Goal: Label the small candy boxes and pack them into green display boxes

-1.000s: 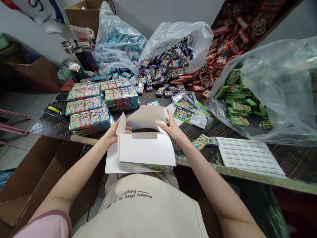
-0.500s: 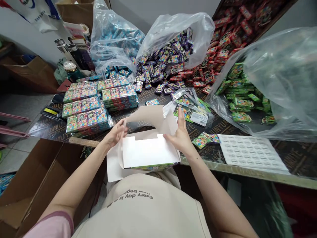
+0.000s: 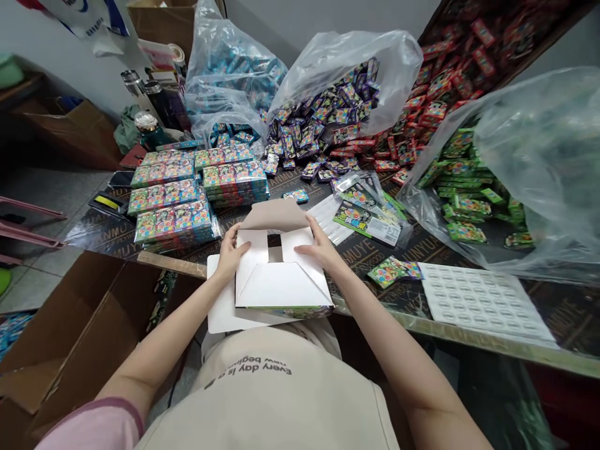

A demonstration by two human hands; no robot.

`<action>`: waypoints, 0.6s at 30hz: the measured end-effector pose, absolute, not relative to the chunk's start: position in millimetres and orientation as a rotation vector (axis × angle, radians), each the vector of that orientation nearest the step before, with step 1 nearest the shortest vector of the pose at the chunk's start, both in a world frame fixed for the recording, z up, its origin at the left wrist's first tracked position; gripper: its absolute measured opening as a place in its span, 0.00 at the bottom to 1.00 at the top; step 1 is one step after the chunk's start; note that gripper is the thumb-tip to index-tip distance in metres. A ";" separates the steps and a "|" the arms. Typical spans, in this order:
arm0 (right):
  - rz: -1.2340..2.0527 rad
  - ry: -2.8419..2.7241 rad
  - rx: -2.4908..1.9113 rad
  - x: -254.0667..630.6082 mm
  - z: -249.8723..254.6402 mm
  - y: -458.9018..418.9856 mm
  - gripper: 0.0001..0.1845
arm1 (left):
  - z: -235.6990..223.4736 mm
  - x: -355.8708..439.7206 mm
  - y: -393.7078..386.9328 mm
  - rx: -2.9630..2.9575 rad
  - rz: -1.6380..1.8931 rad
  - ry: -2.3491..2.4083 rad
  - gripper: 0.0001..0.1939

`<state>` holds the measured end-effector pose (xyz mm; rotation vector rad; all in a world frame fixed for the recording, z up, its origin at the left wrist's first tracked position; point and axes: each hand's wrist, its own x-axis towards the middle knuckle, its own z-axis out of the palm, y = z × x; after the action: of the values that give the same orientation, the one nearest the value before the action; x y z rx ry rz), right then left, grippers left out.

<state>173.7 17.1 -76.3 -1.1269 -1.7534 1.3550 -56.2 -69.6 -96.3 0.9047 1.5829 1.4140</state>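
A white cardboard box (image 3: 281, 284) with a printed green outer side rests at the table's front edge, close to my apron. Its two side flaps are folded inward, with a gap between them, and a far flap (image 3: 276, 214) stands up behind. My left hand (image 3: 230, 251) grips the box's left side, thumb on the left flap. On the right side my right hand (image 3: 319, 247) does the same, its thumb pressing the right flap. A wide white flap (image 3: 222, 312) sticks out at the lower left of the box.
Stacks of wrapped colourful packs (image 3: 171, 219) stand at the left. Behind are plastic bags of blue, purple (image 3: 323, 112) and green packets (image 3: 469, 212), and a heap of red packets (image 3: 435, 100). A sticker sheet (image 3: 482, 300) lies right. An open carton (image 3: 70, 337) stands lower left.
The box's side flaps have been folded inward over the opening. My right hand has gone from spread fingers to gripping the box's right side, and my left hand now holds its left side.
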 end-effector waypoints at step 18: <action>0.472 -2.776 -1.298 162.6 -47.8 10.3 0.49 | -72.1 -46.2 -73.8 1.627 0.466 2.132 0.40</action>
<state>162.6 10.3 -47.8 -1.2980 -2.7761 0.4716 -46.2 -73.8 -72.1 1.6269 2.1319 0.4663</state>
